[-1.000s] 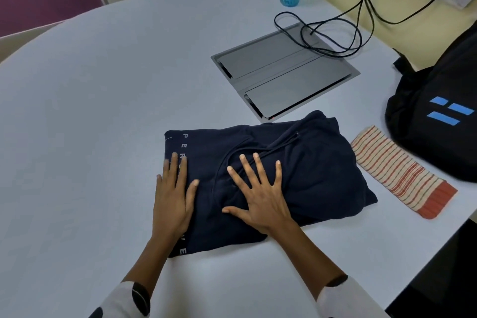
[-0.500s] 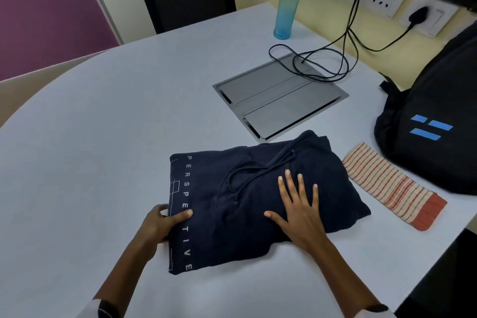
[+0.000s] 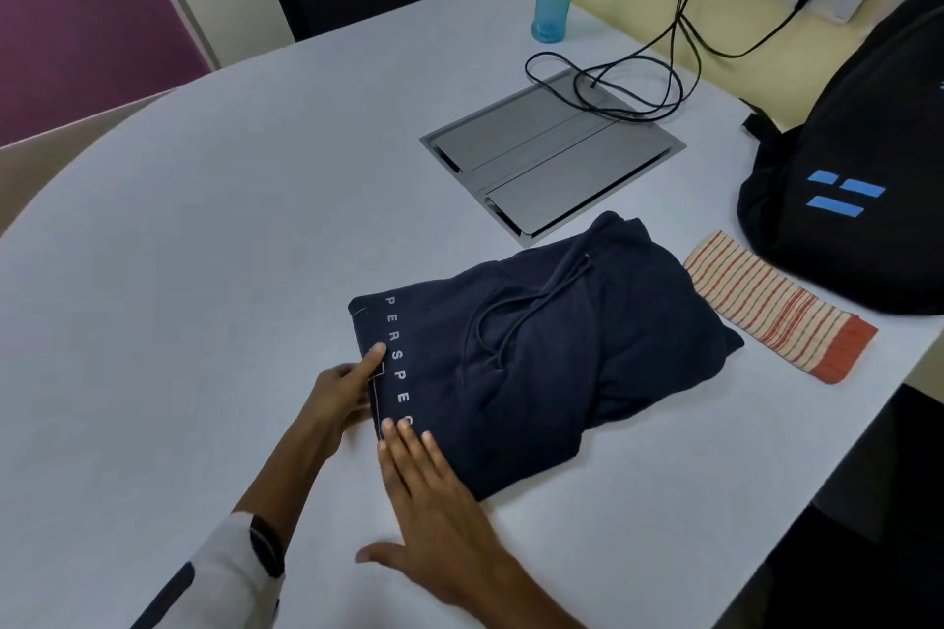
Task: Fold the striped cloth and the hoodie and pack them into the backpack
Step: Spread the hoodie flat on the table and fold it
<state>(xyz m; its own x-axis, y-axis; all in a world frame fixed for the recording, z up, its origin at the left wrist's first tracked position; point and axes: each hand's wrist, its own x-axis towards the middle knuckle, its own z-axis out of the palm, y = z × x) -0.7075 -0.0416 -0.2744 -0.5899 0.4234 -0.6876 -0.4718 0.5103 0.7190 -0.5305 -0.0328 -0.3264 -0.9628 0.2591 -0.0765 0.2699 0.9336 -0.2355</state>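
Right hand (image 3: 434, 501) now nearer folded hoodie's (image 3: 551, 352) edge

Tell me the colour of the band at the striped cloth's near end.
Solid orange-red, on the striped cloth; the head view, the only one, shows it clearly.

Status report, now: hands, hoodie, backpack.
Left hand pinches hoodie edge; right hand flat on it. Striped cloth folded beside backpack. Nothing packed.
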